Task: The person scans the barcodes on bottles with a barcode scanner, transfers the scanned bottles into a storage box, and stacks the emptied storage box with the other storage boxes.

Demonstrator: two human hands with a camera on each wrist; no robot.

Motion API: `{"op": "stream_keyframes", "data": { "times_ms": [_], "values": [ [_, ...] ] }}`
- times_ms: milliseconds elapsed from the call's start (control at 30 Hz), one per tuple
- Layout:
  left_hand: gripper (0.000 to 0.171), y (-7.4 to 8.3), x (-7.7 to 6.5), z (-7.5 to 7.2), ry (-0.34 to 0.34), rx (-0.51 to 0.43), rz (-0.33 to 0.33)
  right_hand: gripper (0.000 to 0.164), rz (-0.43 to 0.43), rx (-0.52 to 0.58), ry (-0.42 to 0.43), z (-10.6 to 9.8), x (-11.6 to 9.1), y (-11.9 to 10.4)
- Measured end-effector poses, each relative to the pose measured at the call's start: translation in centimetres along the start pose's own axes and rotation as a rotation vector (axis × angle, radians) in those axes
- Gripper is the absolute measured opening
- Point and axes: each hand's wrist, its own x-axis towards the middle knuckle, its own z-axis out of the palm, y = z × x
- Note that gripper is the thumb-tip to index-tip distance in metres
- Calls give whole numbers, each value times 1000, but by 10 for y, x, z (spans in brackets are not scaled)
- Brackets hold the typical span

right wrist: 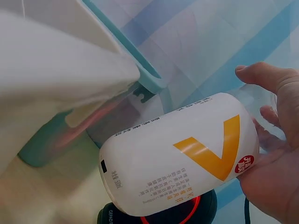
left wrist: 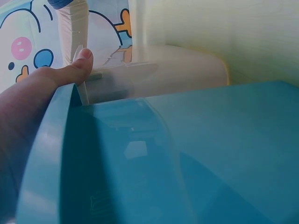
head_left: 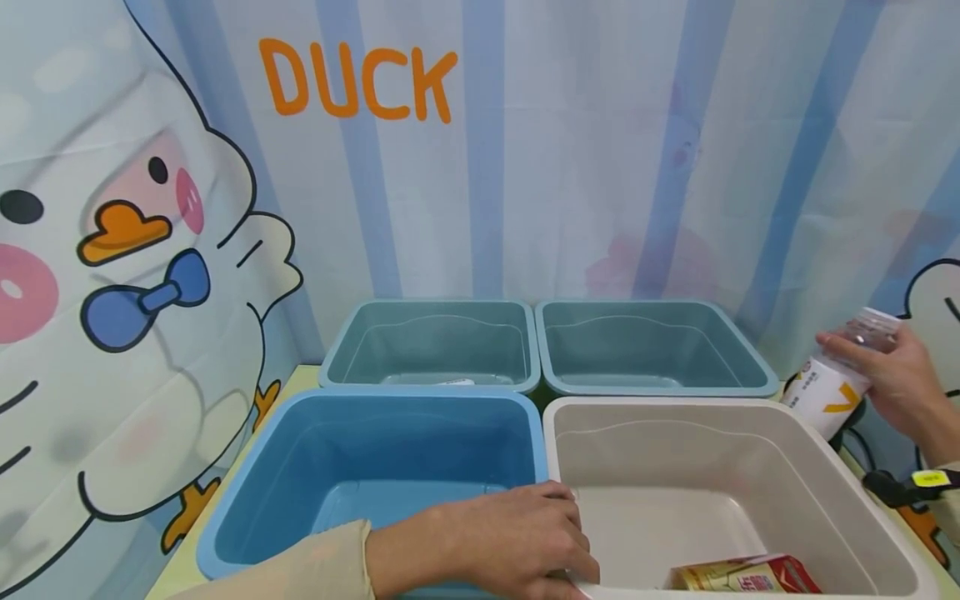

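My right hand (head_left: 903,375) grips a plastic bottle (head_left: 825,393) by its clear neck, just beyond the right rim of the beige bin (head_left: 555,433). The bottle is tilted; its white label (right wrist: 182,154) bears a large orange V. My left hand (head_left: 517,533) lies where the blue bin (head_left: 258,425) meets the beige bin, its fingers bent over the beige rim. The left wrist view shows that hand's thumb (left wrist: 77,67) near the rims, the other fingers being hidden there. A yellow and red packet (head_left: 746,575) lies inside the beige bin near its front wall.
Two teal bins (head_left: 431,390) (head_left: 660,390) stand side by side behind the front pair. The left one holds a small white item (head_left: 457,382). A black device (right wrist: 180,214) with a red ring sits by the bottle. Behind everything hangs a duck-printed curtain (head_left: 570,167).
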Motion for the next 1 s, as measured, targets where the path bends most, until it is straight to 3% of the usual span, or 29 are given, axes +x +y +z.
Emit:
{"op": "stream_keyframes", "data": {
  "times_ms": [167, 333, 467, 767, 1000],
  "values": [
    [31, 0, 0, -1, 4, 15, 3, 64, 43, -80, 17, -2, 0, 1],
    [30, 0, 0, -1, 9, 24, 9, 47, 58, -67, -6, -3, 1, 2],
    [30, 0, 0, -1, 9, 22, 14, 42, 49, -23, -33, -6, 2, 9],
    [31, 0, 0, -1, 0, 24, -1, 44, 16, -177, -43, -8, 4, 22],
    [32, 0, 1, 0, 0, 20, -3, 43, 20, -154, -64, -8, 3, 16]
  ]
}}
